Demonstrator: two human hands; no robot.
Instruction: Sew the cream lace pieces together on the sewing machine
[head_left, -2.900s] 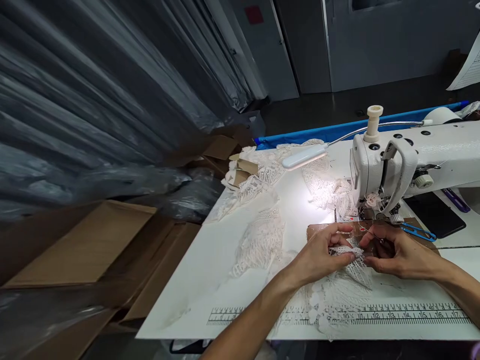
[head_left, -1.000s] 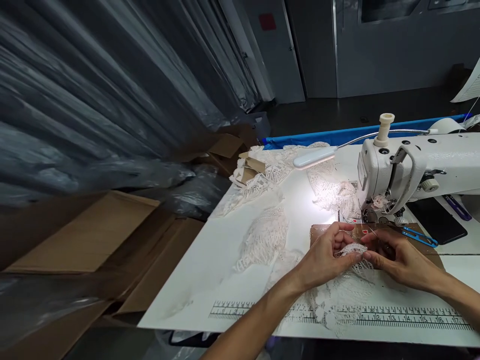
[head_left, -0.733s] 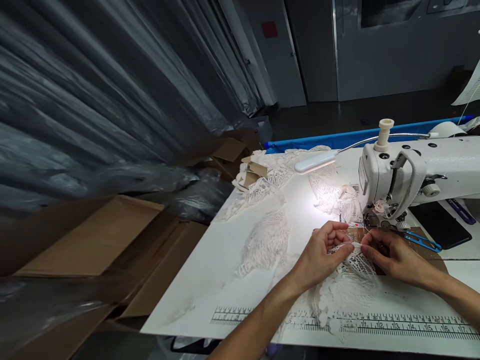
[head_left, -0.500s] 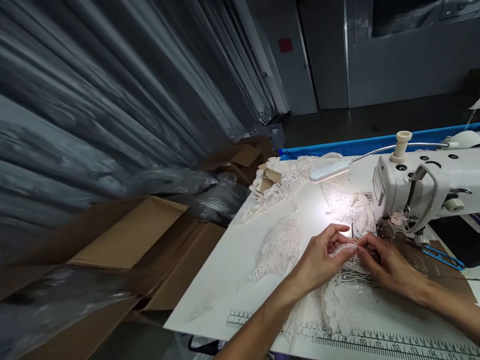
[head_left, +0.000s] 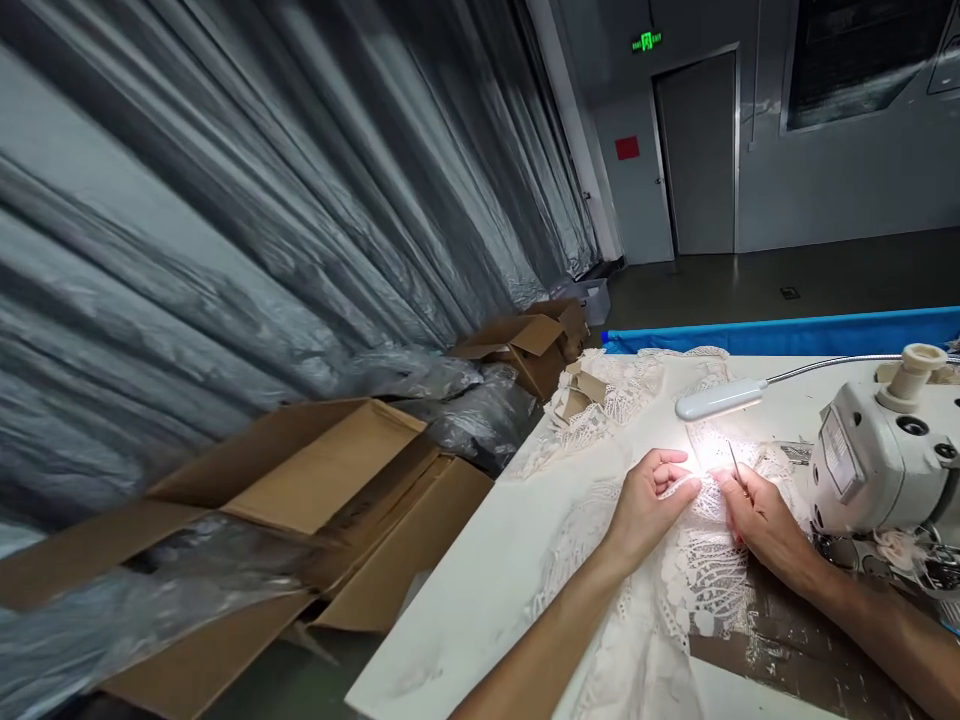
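Note:
My left hand (head_left: 649,498) pinches the top edge of a white lace piece (head_left: 701,570) and lifts it off the white table (head_left: 480,590). My right hand (head_left: 757,520) pinches the same edge from the right, with a thin metal tool (head_left: 735,467) sticking up between its fingers. Both hands are under the lit white gooseneck lamp (head_left: 718,399). The lace hangs down from the fingers over a brown sheet (head_left: 787,640) on the table. The white sewing machine (head_left: 885,460) stands just right of my right hand.
More lace pieces (head_left: 622,395) and small cardboard bits (head_left: 577,395) lie at the table's far end. Open cardboard boxes (head_left: 315,480) and plastic wrap fill the floor to the left. A plastic curtain wall (head_left: 262,200) runs along the left. A blue edge (head_left: 780,330) borders the table's far side.
Both hands have lifted the lace edge up toward the lamp. The view has swung up and left, so the ruler markings and blue snips have left the frame.

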